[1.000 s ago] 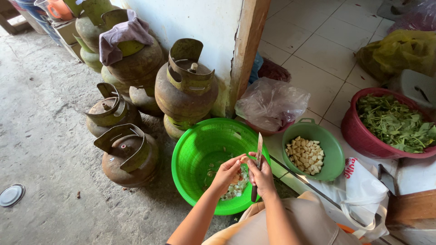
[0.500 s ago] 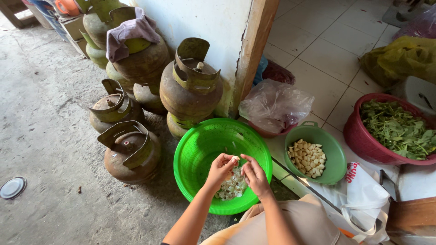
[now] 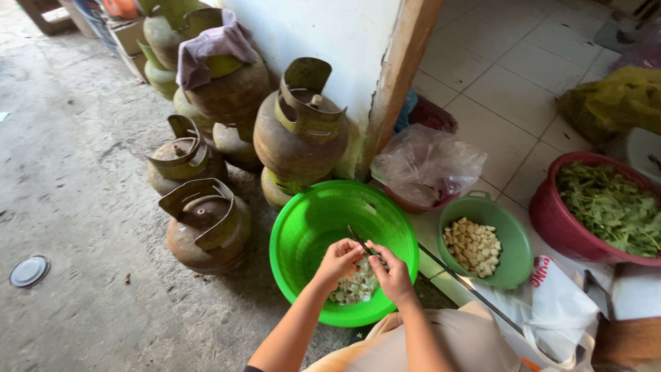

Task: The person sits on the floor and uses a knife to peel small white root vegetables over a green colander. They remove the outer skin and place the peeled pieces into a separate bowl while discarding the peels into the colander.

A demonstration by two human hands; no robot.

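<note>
Knife [image 3: 359, 240]: gripped in my right hand [image 3: 394, 275], blade slanting up-left over the bright green basket [image 3: 303, 227]. My left hand [image 3: 337, 259]: fingers pinched on a small pale piece right at the blade. Basket contents: pale cut pieces [image 3: 354, 288] beneath both hands. Just right: 1 darker green bowl [image 3: 513, 238] of similar pieces. Further right: 1 red basin [image 3: 551, 217] of leafy greens. Behind: rusty gas cylinders [image 3: 299, 131].

The big basin [image 3: 317, 227] sits on the floor [image 3: 76, 179] at centre, both hands [image 3: 365, 265] over the peelings [image 3: 354, 288] in it. Gas cylinders [image 3: 299, 134] stand from nine to twelve o'clock. At three o'clock lies a small bowl [image 3: 513, 241] holding peeled pieces [image 3: 474, 246]; beyond it, a tub [image 3: 551, 220] of leaves [image 3: 609, 207]. A bagged bowl [image 3: 427, 165] sits at one o'clock.
</note>
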